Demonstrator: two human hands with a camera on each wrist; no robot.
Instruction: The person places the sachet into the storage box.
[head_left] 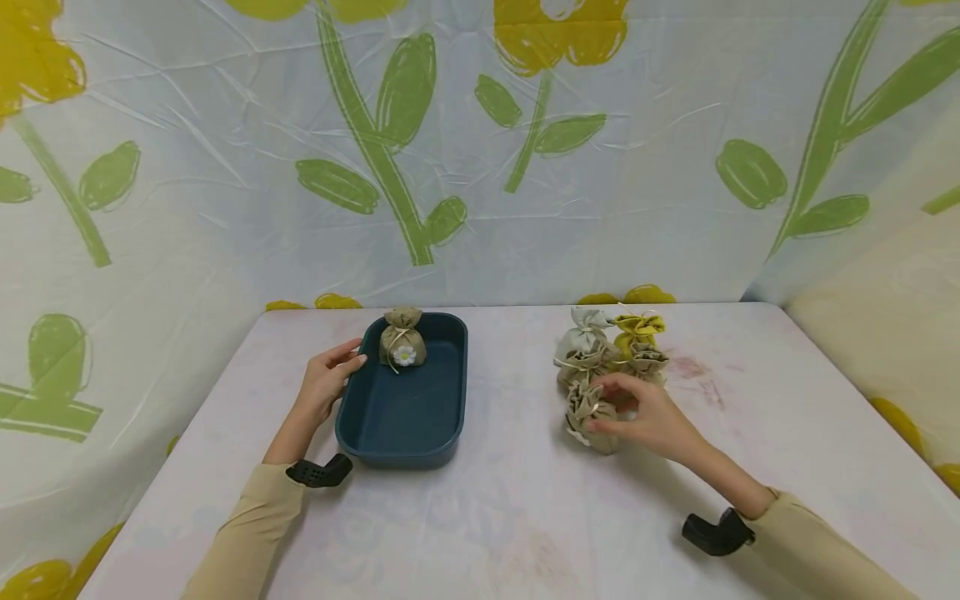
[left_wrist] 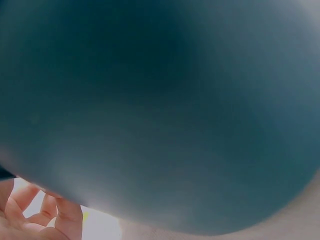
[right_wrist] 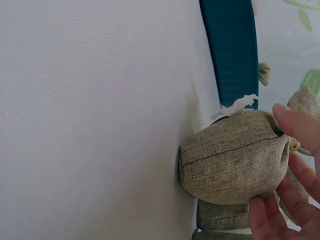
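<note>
At the left, my left hand [head_left: 327, 379] holds the side of a dark blue rectangular tub [head_left: 408, 408], thumb by its rim. The left wrist view is mostly filled by the tub's wall [left_wrist: 165, 150], with curled fingers [left_wrist: 67, 217] at its edge. Inside the tub's far left corner stands a tan drawstring pouch [head_left: 401, 342] with a white flower. My right hand [head_left: 641, 417] grips another tan drawstring pouch [head_left: 588, 414] near its gathered neck. In the right wrist view, thumb and fingers are around this pouch [right_wrist: 232, 160], its base close to the table.
Behind the gripped pouch cluster a white pouch [head_left: 585, 331], a yellow pouch [head_left: 637, 329] and more tan pouches [head_left: 588, 362]. They stand close together on the pale cloth-covered table [head_left: 510, 500]. A flower-printed curtain [head_left: 525, 225] hangs behind the table.
</note>
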